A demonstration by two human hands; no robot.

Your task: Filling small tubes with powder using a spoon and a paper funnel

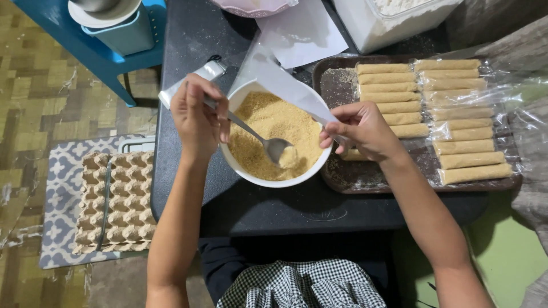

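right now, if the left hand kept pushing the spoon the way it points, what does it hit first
The left hand holds a spoon angled down to the right. Its bowl already sits in the crumb mix, so it would dig deeper into that first, then probably the white bowl; depth is hard to judge.

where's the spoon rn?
In the left hand, the spoon dips into the white bowl of crumbs, centre of the head view.
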